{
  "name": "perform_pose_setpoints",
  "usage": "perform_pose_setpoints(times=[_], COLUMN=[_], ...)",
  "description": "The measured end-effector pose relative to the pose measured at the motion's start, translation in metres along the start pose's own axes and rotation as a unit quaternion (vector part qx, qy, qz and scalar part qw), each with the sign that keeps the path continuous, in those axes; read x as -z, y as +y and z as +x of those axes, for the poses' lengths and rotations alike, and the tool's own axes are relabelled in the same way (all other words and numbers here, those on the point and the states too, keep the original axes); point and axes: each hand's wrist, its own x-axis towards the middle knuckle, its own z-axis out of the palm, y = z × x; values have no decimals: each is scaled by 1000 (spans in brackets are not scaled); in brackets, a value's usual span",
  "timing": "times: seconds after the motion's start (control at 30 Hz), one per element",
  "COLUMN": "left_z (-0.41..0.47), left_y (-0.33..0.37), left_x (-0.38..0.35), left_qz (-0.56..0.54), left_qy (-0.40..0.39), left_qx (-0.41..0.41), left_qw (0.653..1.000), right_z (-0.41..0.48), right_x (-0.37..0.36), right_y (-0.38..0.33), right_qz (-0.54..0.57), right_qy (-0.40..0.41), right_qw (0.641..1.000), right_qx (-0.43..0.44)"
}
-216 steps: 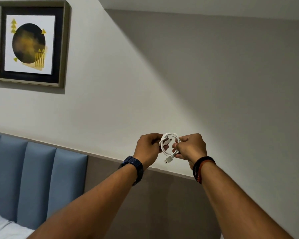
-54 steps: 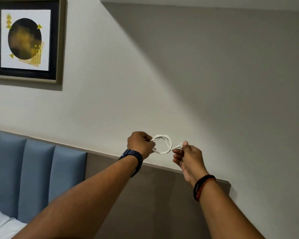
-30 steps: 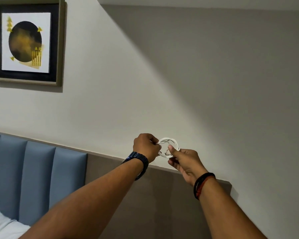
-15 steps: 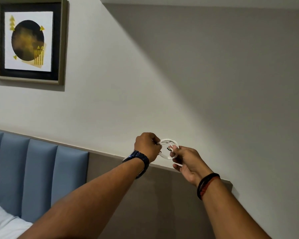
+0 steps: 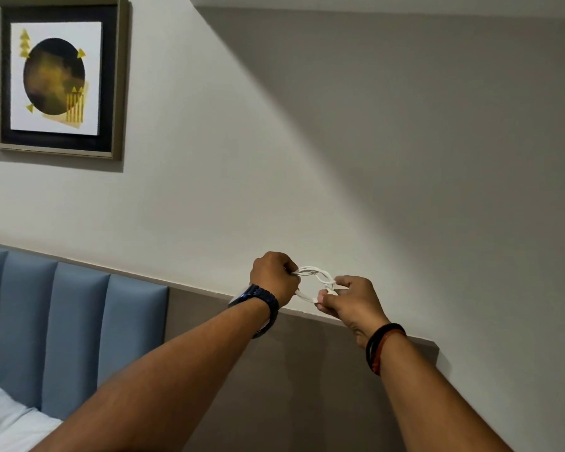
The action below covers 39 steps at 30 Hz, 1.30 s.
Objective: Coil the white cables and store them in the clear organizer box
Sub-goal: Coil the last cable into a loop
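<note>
No text, brand or number is legible in your view. The framed print [image 5: 54, 76] on the wall shows only a dark disc with yellow triangles and bars, without lettering. The watch [image 5: 264, 299] on your left wrist and the white cable [image 5: 322, 276] carry no marking that can be made out.
</note>
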Motion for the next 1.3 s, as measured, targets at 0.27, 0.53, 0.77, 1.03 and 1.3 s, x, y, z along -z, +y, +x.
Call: perform_pose_setpoints(times=[0.27, 0.53, 0.77, 1.03, 1.3], left_z=[5, 4, -1, -5, -12], left_y=[-12, -13, -16, -13, -21], left_x=[10, 10, 8, -1, -9], left_qz=[-8, -80, -136, -194, -208], left_qy=[-13, -52, -96, -104, -103], left_qx=[19, 51, 72, 69, 61], left_qw=[1000, 994, 983, 973, 971], right_z=[-3, -5, 3, 5, -2], right_x=[10, 24, 26, 15, 4], right_y=[5, 15, 26, 25, 16], right_qz=[-101, -174, -372, -346, -161], right_qy=[16, -39, 70, 146, 185], right_qw=[993, 980, 907, 911, 967], right_qx=[54, 88, 184, 168, 68])
